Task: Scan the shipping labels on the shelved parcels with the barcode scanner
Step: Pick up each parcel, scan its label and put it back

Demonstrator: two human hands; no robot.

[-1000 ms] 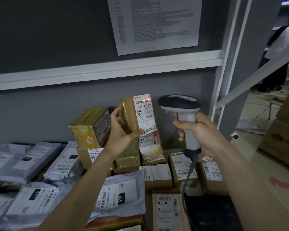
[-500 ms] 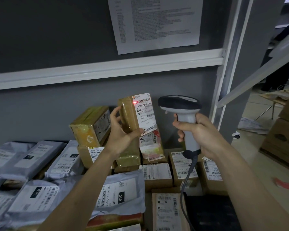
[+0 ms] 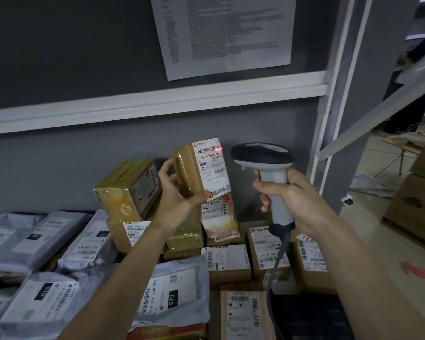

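Parcel pinched in your left hand, your right hand gripping the scanner; red beam on its label, many parcels left unscanned

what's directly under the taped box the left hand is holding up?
Below the taped box held by the left hand sit a glossy wrapped parcel and a parcel with a red-marked label. The hand and wrist hide whether they touch it.

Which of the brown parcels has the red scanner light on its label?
The tall taped parcel held upright in the left hand. A red line lies at the right end of its top barcode; no other brown parcel's label shows red light.
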